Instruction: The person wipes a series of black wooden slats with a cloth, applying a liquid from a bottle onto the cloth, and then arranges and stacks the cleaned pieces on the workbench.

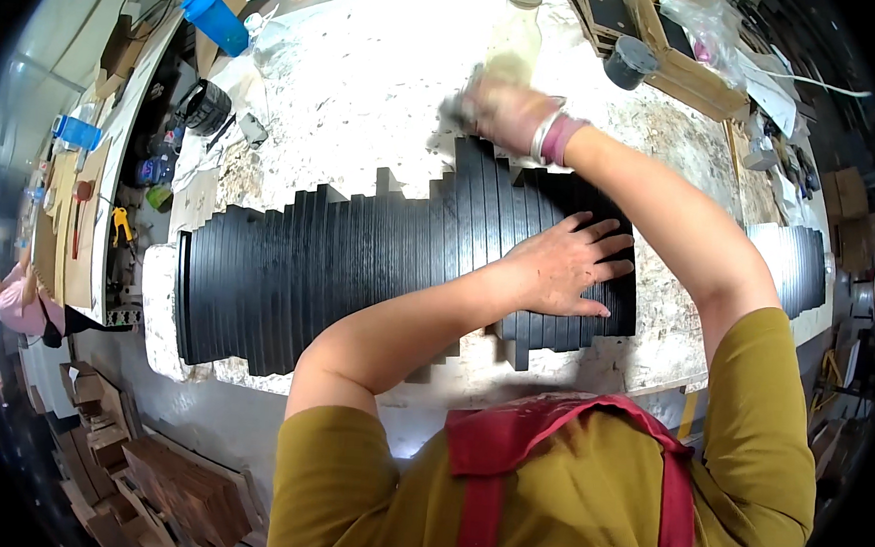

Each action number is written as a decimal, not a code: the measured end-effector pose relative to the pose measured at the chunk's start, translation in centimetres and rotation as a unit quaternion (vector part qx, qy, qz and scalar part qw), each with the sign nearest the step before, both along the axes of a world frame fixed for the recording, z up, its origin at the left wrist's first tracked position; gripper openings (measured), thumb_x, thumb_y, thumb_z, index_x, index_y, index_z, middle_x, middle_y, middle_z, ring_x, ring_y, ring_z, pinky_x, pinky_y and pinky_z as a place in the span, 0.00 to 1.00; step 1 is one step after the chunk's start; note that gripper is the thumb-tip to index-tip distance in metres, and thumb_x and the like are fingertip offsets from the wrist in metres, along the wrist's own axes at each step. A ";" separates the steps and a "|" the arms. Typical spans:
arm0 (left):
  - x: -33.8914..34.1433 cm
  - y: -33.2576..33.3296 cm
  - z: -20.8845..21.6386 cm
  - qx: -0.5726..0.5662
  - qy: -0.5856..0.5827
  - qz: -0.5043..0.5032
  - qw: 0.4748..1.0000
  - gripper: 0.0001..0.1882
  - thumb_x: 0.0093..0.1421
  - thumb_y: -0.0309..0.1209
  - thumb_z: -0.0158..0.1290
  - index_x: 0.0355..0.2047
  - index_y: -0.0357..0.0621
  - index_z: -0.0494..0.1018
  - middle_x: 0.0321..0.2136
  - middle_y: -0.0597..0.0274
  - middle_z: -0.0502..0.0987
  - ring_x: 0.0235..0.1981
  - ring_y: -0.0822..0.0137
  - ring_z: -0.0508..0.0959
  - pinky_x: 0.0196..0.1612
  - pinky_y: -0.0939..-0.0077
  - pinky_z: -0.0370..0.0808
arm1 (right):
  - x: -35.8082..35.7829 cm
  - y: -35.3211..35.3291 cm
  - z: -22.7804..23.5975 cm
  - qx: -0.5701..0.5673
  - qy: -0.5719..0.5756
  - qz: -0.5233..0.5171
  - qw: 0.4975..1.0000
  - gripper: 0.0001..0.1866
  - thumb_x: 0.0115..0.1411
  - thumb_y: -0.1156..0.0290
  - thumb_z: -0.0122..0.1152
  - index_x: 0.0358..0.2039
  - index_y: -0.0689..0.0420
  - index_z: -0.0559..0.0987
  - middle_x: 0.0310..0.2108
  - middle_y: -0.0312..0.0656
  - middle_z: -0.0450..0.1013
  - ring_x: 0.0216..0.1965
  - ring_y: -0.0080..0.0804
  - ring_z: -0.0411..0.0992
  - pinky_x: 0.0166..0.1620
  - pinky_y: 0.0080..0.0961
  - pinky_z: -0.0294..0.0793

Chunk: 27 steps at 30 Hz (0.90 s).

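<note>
Black narrow strips (359, 239) lie side by side in a long row across the table, their ends uneven. My left hand (563, 266) rests palm down on the right part of the row, fingers spread, holding nothing. My right hand (515, 116), in a stained pinkish glove, is beyond the far edge of the strips and smeared by motion. Its fingers close on a dark, blurred thing (458, 109) whose kind does not show. Just behind that hand stands a clear bottle (513, 37) with a white cap and pale contents.
The white, stained table (369, 89) carries a blue cup (215, 17) and a black container (203, 109) at the left. A dark tub (631, 63) and a wooden box (686, 63) stand far right. More strips (794, 265) lie at the right. Another person (25, 298) is far left.
</note>
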<state>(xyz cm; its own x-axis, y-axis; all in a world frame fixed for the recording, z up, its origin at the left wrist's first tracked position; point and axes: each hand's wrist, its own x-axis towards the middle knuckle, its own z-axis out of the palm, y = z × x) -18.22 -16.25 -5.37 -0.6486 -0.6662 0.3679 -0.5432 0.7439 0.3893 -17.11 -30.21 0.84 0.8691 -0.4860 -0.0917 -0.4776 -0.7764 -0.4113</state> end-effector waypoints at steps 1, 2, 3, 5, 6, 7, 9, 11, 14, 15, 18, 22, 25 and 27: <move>-0.2 -0.2 -0.1 -0.013 0.019 -0.010 1.000 0.32 0.54 0.55 0.54 0.54 0.49 0.69 0.59 0.56 0.63 0.63 0.55 0.59 0.64 0.56 0.55 | -0.9 0.1 -3.3 -0.039 -0.061 0.044 0.996 0.15 0.56 0.71 0.59 0.46 0.52 0.77 0.41 0.44 0.73 0.47 0.42 0.71 0.50 0.30 0.71; -0.1 -0.2 0.0 -0.013 0.017 -0.009 1.000 0.32 0.54 0.55 0.54 0.54 0.49 0.69 0.59 0.56 0.63 0.63 0.55 0.59 0.64 0.56 0.55 | -1.4 0.7 -3.7 -0.048 -0.108 0.066 0.991 0.15 0.55 0.72 0.60 0.45 0.50 0.78 0.40 0.41 0.73 0.45 0.42 0.72 0.48 0.31 0.72; -0.1 -0.3 0.1 -0.019 0.025 -0.011 0.999 0.32 0.54 0.55 0.54 0.53 0.49 0.70 0.59 0.56 0.64 0.63 0.54 0.60 0.64 0.56 0.55 | -1.7 0.9 -3.9 -0.050 -0.093 0.090 0.990 0.16 0.54 0.73 0.60 0.44 0.49 0.78 0.40 0.41 0.73 0.44 0.42 0.73 0.47 0.31 0.73; -0.3 -0.3 0.1 -0.005 0.028 -0.017 0.999 0.32 0.53 0.54 0.55 0.52 0.48 0.71 0.59 0.55 0.64 0.62 0.52 0.60 0.65 0.56 0.55 | -2.0 2.0 -2.9 -0.089 -0.053 0.158 0.982 0.16 0.51 0.75 0.60 0.42 0.50 0.78 0.39 0.40 0.73 0.42 0.42 0.73 0.45 0.31 0.73; -0.3 -0.3 0.1 -0.002 0.027 -0.015 1.000 0.32 0.53 0.54 0.55 0.52 0.48 0.71 0.59 0.55 0.64 0.62 0.52 0.60 0.65 0.56 0.55 | -1.8 2.3 -2.3 -0.086 -0.055 0.159 0.982 0.16 0.51 0.75 0.60 0.42 0.50 0.78 0.39 0.40 0.73 0.42 0.42 0.73 0.45 0.31 0.73; -0.3 -0.4 0.3 0.001 0.023 -0.018 1.000 0.32 0.53 0.54 0.55 0.53 0.48 0.71 0.59 0.55 0.64 0.62 0.52 0.60 0.65 0.55 0.54 | -1.7 2.3 -1.5 -0.091 -0.024 0.160 0.983 0.14 0.53 0.73 0.58 0.41 0.50 0.78 0.40 0.42 0.73 0.43 0.43 0.73 0.46 0.33 0.73; -0.3 -0.6 0.5 -0.014 0.036 -0.027 0.999 0.31 0.54 0.50 0.56 0.53 0.47 0.70 0.58 0.53 0.65 0.61 0.50 0.61 0.64 0.56 0.57 | -2.8 1.7 -0.5 -0.104 -0.082 0.121 0.984 0.11 0.55 0.72 0.55 0.39 0.51 0.78 0.39 0.44 0.74 0.40 0.45 0.74 0.45 0.36 0.74; 2.2 -1.5 1.8 0.025 0.042 -0.004 0.999 0.23 0.56 0.40 0.56 0.50 0.43 0.71 0.50 0.51 0.73 0.52 0.53 0.72 0.54 0.60 0.71 | -5.2 3.2 2.8 0.126 -0.241 -0.092 0.958 0.13 0.60 0.73 0.51 0.46 0.50 0.76 0.35 0.41 0.74 0.36 0.36 0.76 0.39 0.31 0.76; 7.2 -3.9 4.3 -0.025 0.063 0.117 0.991 0.17 0.58 0.32 0.54 0.47 0.40 0.73 0.44 0.50 0.77 0.46 0.52 0.76 0.50 0.63 0.74 | -12.0 0.2 4.0 0.302 -0.350 -0.221 0.859 0.20 0.63 0.65 0.56 0.54 0.58 0.70 0.37 0.46 0.76 0.36 0.26 0.75 0.40 0.22 0.76; 8.2 -4.3 4.4 -0.034 0.016 0.148 0.988 0.18 0.60 0.34 0.53 0.49 0.40 0.72 0.47 0.49 0.75 0.49 0.53 0.75 0.52 0.62 0.73 | -13.9 0.4 3.8 0.303 -0.417 -0.184 0.837 0.20 0.63 0.64 0.56 0.53 0.58 0.71 0.38 0.47 0.76 0.37 0.28 0.76 0.42 0.23 0.75; 5.9 -5.0 3.3 -0.086 -0.069 0.136 0.985 0.23 0.61 0.42 0.53 0.53 0.46 0.70 0.52 0.50 0.72 0.55 0.52 0.70 0.56 0.59 0.70 | -16.7 0.2 2.6 0.136 -0.339 -0.202 0.909 0.21 0.61 0.65 0.59 0.53 0.59 0.71 0.42 0.48 0.76 0.40 0.33 0.76 0.46 0.26 0.74; 3.8 -6.1 0.9 0.069 -0.171 0.047 0.982 0.24 0.64 0.47 0.45 0.58 0.54 0.67 0.55 0.61 0.70 0.53 0.57 0.71 0.57 0.59 0.67 | -18.4 5.8 -2.8 -0.074 -0.252 -0.180 0.948 0.17 0.57 0.63 0.60 0.45 0.54 0.74 0.35 0.42 0.75 0.33 0.38 0.75 0.37 0.29 0.75; 4.5 -5.5 0.3 -0.005 -0.174 0.067 0.982 0.25 0.62 0.42 0.45 0.60 0.55 0.63 0.66 0.68 0.55 0.58 0.60 0.67 0.54 0.59 0.69 | -21.1 13.5 -4.4 -0.351 -0.115 -0.006 0.929 0.10 0.52 0.69 0.58 0.37 0.45 0.76 0.30 0.34 0.71 0.30 0.32 0.73 0.29 0.32 0.74; 4.3 -5.5 0.8 0.012 -0.183 0.060 0.981 0.25 0.62 0.41 0.45 0.60 0.55 0.63 0.65 0.68 0.56 0.58 0.60 0.67 0.54 0.60 0.69 | -21.8 15.3 -1.4 -0.122 -0.043 0.014 0.991 0.08 0.52 0.69 0.58 0.34 0.44 0.77 0.29 0.35 0.70 0.32 0.34 0.73 0.30 0.35 0.75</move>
